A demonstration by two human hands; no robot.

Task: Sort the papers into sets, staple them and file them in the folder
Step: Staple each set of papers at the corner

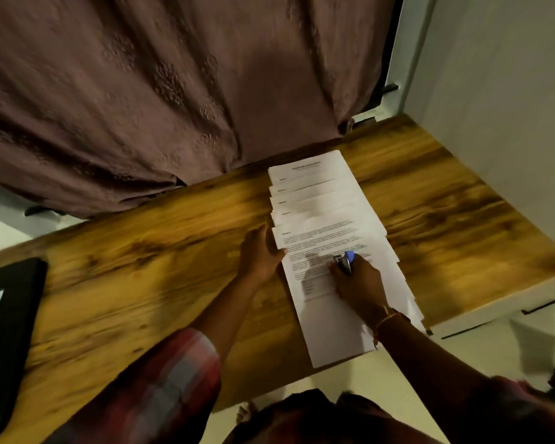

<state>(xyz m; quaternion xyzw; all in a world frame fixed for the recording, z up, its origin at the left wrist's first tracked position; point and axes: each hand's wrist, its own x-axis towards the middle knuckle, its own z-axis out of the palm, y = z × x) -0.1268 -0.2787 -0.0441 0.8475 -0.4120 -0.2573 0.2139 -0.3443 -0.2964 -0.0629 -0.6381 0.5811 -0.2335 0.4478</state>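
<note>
Several white printed papers (pixel 321 200) lie fanned in an overlapping row down the wooden table (pixel 148 264), the nearest sheet hanging over the front edge. My left hand (pixel 260 251) rests at the left edge of the nearest sheets, fingers touching the paper. My right hand (pixel 359 283) sits on the top sheet and grips a small blue and metal stapler (pixel 345 262) that points away from me. A black folder (pixel 7 331) lies at the table's left end, far from both hands.
A brown patterned curtain (pixel 173 91) hangs behind the table's far edge. A white cabinet wall (pixel 494 91) stands at the right, with white drawers (pixel 494 312) below the table's right end. Pale floor shows under me.
</note>
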